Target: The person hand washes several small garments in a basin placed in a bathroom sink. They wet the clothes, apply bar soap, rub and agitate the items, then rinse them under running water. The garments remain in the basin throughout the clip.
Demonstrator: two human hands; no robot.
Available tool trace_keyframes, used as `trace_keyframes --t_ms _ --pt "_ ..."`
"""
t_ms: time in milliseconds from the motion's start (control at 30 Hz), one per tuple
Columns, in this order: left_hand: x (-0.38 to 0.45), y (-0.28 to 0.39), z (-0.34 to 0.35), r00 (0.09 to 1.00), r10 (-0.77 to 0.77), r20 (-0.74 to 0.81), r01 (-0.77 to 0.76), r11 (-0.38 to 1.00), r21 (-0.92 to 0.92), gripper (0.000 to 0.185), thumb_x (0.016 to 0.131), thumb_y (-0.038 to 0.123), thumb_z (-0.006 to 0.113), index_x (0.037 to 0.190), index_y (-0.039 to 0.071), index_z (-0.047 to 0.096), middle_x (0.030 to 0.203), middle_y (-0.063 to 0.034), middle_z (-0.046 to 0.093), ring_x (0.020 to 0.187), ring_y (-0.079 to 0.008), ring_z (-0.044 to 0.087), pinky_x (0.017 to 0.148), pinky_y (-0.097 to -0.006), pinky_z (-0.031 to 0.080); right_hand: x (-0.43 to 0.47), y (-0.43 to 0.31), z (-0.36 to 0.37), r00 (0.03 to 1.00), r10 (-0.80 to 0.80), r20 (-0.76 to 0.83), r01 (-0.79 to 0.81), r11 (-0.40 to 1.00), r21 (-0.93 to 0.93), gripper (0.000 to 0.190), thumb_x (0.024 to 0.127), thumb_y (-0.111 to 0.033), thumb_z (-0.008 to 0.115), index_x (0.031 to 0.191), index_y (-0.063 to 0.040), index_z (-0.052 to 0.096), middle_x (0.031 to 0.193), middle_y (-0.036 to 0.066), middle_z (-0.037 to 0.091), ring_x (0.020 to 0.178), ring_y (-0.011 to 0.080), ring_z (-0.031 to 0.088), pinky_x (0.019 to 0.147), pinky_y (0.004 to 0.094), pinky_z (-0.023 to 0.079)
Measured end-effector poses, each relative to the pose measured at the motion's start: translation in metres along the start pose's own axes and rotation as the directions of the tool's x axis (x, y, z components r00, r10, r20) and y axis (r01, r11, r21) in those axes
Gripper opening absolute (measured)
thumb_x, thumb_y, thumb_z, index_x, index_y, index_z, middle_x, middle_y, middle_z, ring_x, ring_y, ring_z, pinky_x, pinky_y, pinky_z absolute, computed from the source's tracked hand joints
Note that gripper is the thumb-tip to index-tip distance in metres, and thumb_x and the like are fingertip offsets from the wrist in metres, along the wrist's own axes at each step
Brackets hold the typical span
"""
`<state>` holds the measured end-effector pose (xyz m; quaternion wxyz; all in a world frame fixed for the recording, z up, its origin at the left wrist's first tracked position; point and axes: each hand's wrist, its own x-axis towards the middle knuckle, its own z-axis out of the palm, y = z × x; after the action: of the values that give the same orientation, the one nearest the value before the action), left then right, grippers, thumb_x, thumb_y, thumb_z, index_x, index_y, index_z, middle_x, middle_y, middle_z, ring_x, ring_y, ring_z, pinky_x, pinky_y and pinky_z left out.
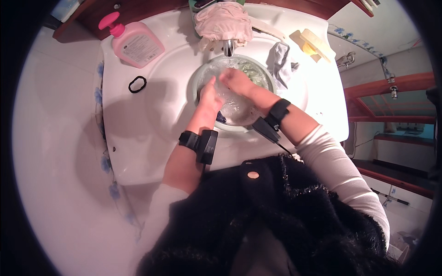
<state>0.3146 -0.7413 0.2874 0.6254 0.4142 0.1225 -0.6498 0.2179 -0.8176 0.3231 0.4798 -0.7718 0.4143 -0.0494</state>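
A round pale basin [195,80] of sudsy water stands in the white washbasin under the chrome faucet [228,48]. My left hand [210,97] is over the basin's left side, thumb raised, partly at the water. To its right, my right hand [235,81] is curled above the suds, and its underside is hidden. Whether either hand holds something cannot be made out. Light green cloth [253,73] lies in the water at the back right. A dark blue cloth [221,117] shows beside my left wrist.
A pink pump bottle [138,45] and black hair tie [137,85] lie at left. Pink cloth [224,22] drapes over the faucet. At right are grey cloth [281,65], a white-handled brush [267,28] and a yellowish soap holder or brush [316,45].
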Motion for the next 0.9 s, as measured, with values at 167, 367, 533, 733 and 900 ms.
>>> trace_keyframes --t_ms 167,367,533,733,900 --pt "-0.011 -0.001 0.001 0.994 0.017 0.11 -0.015 1.0 -0.023 0.033 0.088 0.027 0.044 0.113 0.006 0.047 0.104 -0.0091 0.054 0.09 -0.0216 0.055 0.068 -0.037 0.045 -0.055 -0.052 0.027 0.997 -0.034 0.071 0.0 0.899 0.438 0.021 0.081 -0.022 0.056 0.08 -0.001 0.057 0.063 0.011 0.055 0.049 0.0202 0.051 0.052 0.0317 0.045" --pt "-0.012 -0.019 0.017 1.0 0.003 -0.018 -0.002 1.0 0.015 0.031 0.089 0.032 0.041 0.109 0.009 0.048 0.1 -0.007 0.056 0.089 -0.0202 0.056 0.072 -0.037 0.047 -0.043 -0.068 0.013 0.957 -0.145 -0.253 0.101 0.978 -0.18 0.035 0.086 -0.029 0.041 0.077 -0.003 0.063 0.081 0.023 0.059 0.077 0.0367 0.058 0.07 0.0437 0.046" --pt "-0.01 -0.016 0.018 0.999 0.02 0.047 -0.014 0.993 -0.115 0.034 0.091 0.036 0.035 0.106 0.009 0.049 0.097 -0.0068 0.057 0.083 -0.0217 0.058 0.067 -0.0379 0.048 -0.055 -0.073 0.02 0.925 -0.268 -0.269 0.225 0.957 -0.18 0.032 0.086 -0.027 0.043 0.076 -0.003 0.062 0.072 0.022 0.059 0.068 0.0392 0.057 0.066 0.0457 0.046" --pt "-0.019 -0.01 0.023 0.997 -0.032 0.07 0.038 0.995 -0.091 0.026 0.093 0.031 0.032 0.094 0.01 0.048 0.092 -0.0059 0.056 0.08 -0.0225 0.058 0.064 -0.0399 0.048 -0.039 -0.049 0.014 0.873 -0.202 -0.445 0.088 0.961 -0.264 0.034 0.086 -0.033 0.043 0.08 -0.006 0.061 0.075 0.02 0.06 0.069 0.0377 0.058 0.064 0.0463 0.046" --pt "-0.023 0.009 0.03 0.96 0.178 -0.217 -0.203 0.974 -0.099 0.017 0.09 0.022 0.04 0.092 0.006 0.046 0.096 -0.0109 0.054 0.086 -0.0247 0.057 0.069 -0.0356 0.047 -0.012 -0.008 -0.047 0.88 0.011 -0.475 -0.084 0.988 -0.132 0.034 0.087 -0.033 0.044 0.09 -0.003 0.059 0.078 0.021 0.061 0.078 0.0354 0.059 0.072 0.0406 0.045"
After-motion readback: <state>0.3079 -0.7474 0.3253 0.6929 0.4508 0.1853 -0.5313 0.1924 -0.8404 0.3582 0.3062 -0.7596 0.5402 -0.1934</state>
